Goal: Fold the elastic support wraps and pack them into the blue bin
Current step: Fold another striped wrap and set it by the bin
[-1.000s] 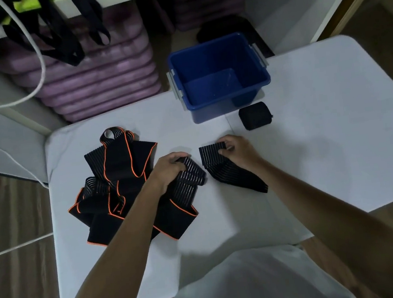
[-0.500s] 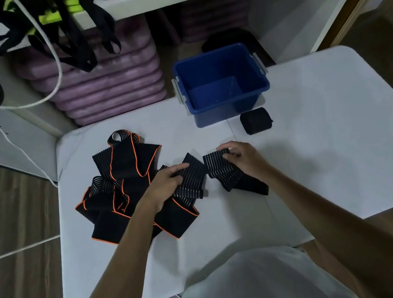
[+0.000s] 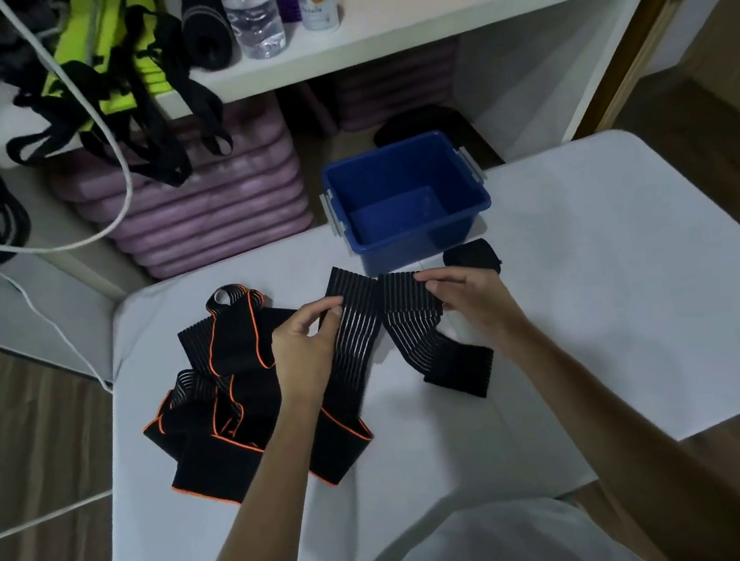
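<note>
A ribbed black wrap (image 3: pixel 366 322) is pinched at its upper edge by both hands, left hand (image 3: pixel 303 353) and right hand (image 3: pixel 473 298), just in front of the blue bin (image 3: pixel 405 199). Its tails are draped onto the bench (image 3: pixel 594 299). A rolled wrap (image 3: pixel 472 256) is seen beside the bin; orange-edged wraps (image 3: pixel 224 400) are piled left.

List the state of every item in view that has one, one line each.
Blue bin: upright, open, nothing inside.
Striped wrap: lifted, pinched by both hands, one end on the table.
Left hand: pinching the wrap.
Right hand: pinching the wrap.
Orange-edged wraps: unfolded, heaped.
Rolled wrap: rolled, beside the bin.
Water bottle: upright on the shelf.
</note>
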